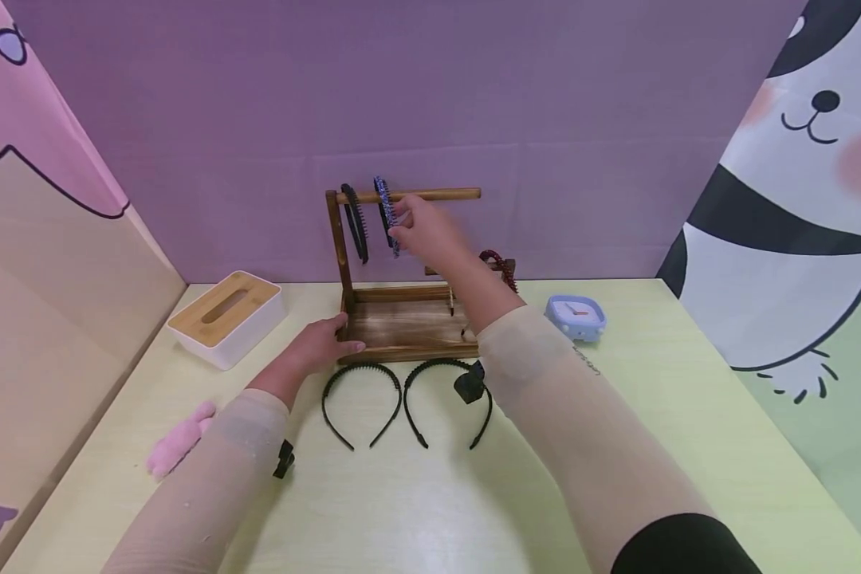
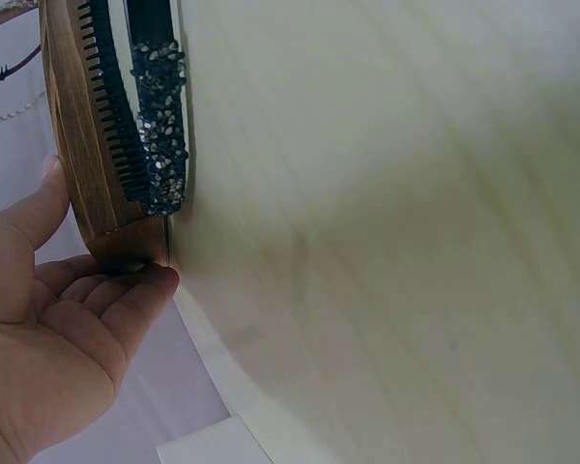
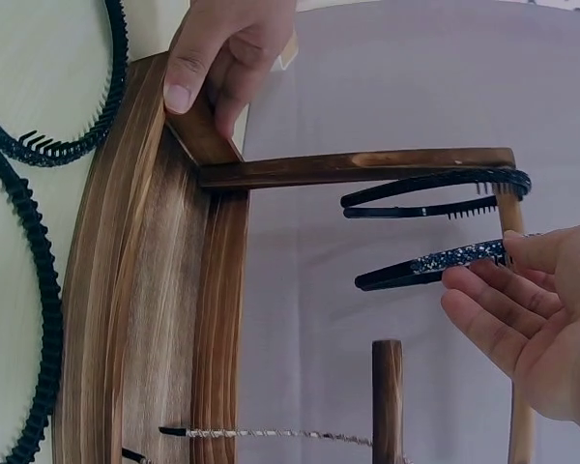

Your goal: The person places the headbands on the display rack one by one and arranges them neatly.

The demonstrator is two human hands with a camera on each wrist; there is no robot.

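A wooden stand [image 1: 410,353] with a tray base and an upper bar stands at the back of the table. My left hand [image 1: 317,348] grips the tray's left end, its thumb over the inner side in the right wrist view. On the upper bar hangs a black toothed headband [image 1: 356,227]. To its right, a blue glittery headband [image 3: 454,257] loops over the same bar, and my right hand [image 1: 430,231] pinches it between thumb and fingers. In front of the tray lie a black toothed headband [image 1: 361,367] and a black headband with a bow [image 1: 438,362].
A dark red headband [image 1: 498,258] hangs on the stand's lower right bar, partly behind my right arm. The tissue box [image 1: 233,315] stands left of the stand, with a pink plush toy [image 1: 179,442] nearer. Right of the stand is a blue clock [image 1: 576,317]. A purple backdrop rises behind.
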